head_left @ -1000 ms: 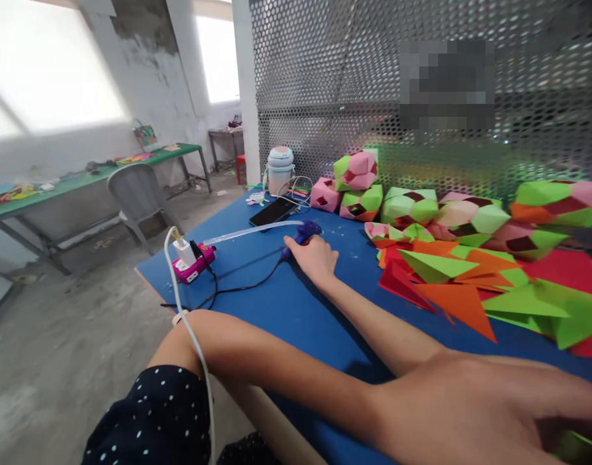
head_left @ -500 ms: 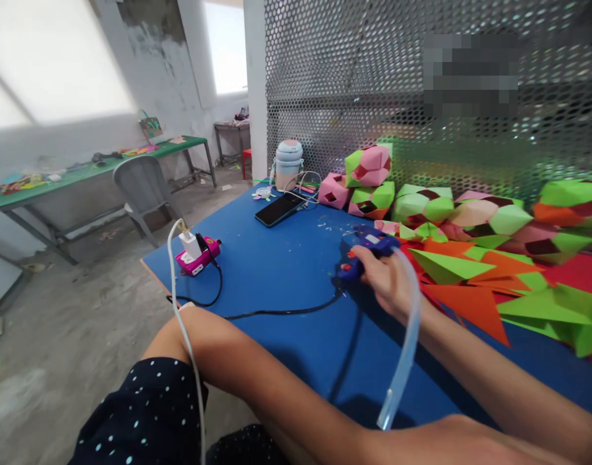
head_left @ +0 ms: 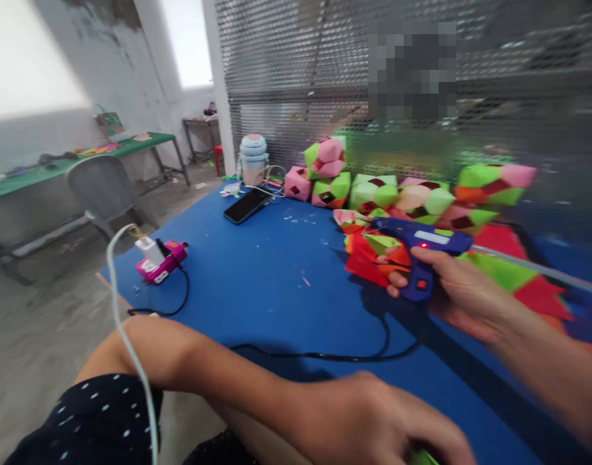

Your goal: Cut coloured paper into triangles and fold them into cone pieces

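My right hand [head_left: 451, 284] is wrapped around a blue glue gun [head_left: 417, 239] above the right side of the blue table [head_left: 257, 284]. The gun points left, a small red light shows on it, and a clear glue stick [head_left: 538, 261] sticks out of its back. My left hand [head_left: 373, 413] is low at the bottom edge, fingers curled, with a bit of green paper [head_left: 423, 457] showing under them. Behind the gun lie red, orange and green folded papers [head_left: 368, 258]. Folded paper balls [head_left: 373, 192] in pink and green line the back.
A phone [head_left: 247, 205] and a blue bottle [head_left: 253, 160] stand toward the back left. A pink power adapter [head_left: 163, 261] sits at the left edge, and a black cord [head_left: 315, 355] crosses the table. Perforated metal [head_left: 286, 71] rises behind.
The glue gun in my right hand has been lifted off the tabletop, moved right and turned level. My left hand has come further into view. The view has shifted to the right.
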`<state>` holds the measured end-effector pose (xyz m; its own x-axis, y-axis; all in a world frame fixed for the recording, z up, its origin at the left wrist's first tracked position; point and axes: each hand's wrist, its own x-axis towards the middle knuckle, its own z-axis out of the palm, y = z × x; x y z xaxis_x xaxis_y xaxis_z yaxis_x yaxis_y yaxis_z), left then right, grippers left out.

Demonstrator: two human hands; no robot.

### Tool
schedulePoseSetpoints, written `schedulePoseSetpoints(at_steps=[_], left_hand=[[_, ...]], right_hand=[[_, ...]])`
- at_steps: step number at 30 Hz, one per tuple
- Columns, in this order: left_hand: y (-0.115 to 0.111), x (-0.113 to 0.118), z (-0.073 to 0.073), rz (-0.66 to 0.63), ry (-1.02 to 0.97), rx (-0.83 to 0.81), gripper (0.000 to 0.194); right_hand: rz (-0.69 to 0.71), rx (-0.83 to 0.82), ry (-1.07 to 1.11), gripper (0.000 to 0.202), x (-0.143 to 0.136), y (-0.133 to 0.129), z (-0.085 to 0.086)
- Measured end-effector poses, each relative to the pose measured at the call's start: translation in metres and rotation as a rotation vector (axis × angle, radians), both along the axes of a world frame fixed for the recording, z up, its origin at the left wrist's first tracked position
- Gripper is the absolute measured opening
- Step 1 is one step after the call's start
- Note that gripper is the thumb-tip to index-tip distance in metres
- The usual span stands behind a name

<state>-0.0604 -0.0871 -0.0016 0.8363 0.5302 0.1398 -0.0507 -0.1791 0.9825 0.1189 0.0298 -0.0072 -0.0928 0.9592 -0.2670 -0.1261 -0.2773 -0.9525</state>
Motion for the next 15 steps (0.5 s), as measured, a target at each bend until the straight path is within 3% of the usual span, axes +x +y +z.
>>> schedulePoseSetpoints(at_steps=[6,9,15], left_hand=[[0.056,-0.006,-0.008,0.671,0.174,-0.267,0.01],[0.081,-0.001,-0.009,0.769,0.121,-0.293,0.007],[0.102,0.014,-0.011,0.756,0.066,-0.353,0.009]], right_hand=[[0.142,0.216,-0.245,0.031,0.021,-0.045,-0.001],[0.165,0.321,-0.42,0.036,0.033,-0.062,-0.004],[0.212,0.348,-0.624,0.04,0.051,-0.083,-0.003]])
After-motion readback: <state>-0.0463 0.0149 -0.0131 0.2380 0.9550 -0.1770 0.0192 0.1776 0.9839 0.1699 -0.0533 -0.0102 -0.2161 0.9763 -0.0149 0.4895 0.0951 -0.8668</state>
